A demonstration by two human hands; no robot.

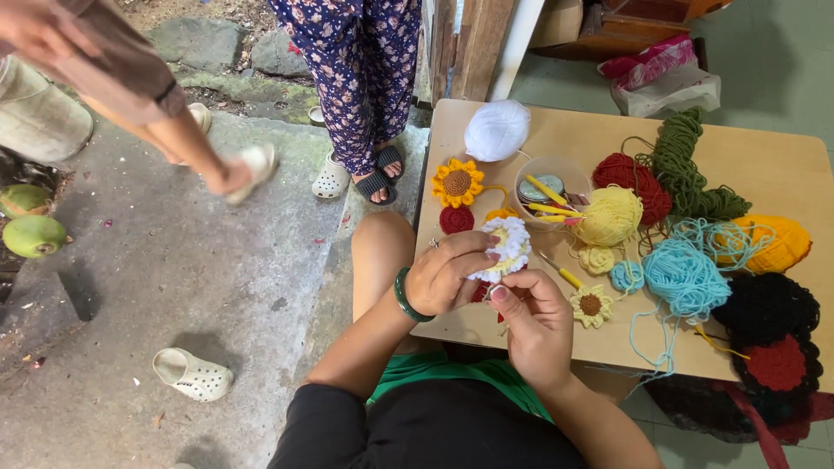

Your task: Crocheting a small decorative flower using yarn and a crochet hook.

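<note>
Two hands at frame centre over wooden worktop (pixel 782 165): left hand (pixel 443 280) grips white-and-yellow crochet flower (pixel 506 246), right hand (pixel 534 317) pinched closed just below it. Yarn balls right; sunflower piece (pixel 457 182) upper centre.

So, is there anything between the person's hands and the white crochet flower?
Nothing visible: the left hand holds the white crochet flower directly, and the right hand touches its lower edge from below.
</note>
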